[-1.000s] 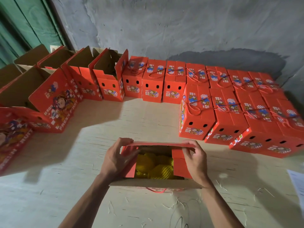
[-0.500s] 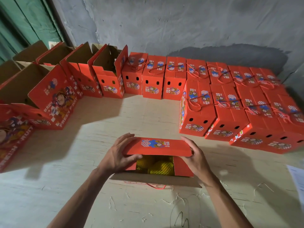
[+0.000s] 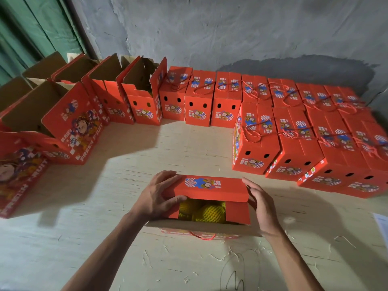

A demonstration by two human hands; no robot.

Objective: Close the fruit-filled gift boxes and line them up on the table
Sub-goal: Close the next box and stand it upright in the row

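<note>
Box (image 3: 206, 206) lies long axis left-right, half-closed, left hand (image 3: 154, 198) fingers pinching its flap, right hand (image 3: 261, 203) spread.

The pale wooden table (image 3: 130, 156) carries rows of red gift boxes (image 3: 255, 141) and a paper sheet (image 3: 382, 224).

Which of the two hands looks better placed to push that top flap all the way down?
Probably the left hand: its fingers lie over the far flap and its thumb hooks the front edge. The right hand is open at the box's end, barely touching. The yellow netted fruit shows underneath.
</note>
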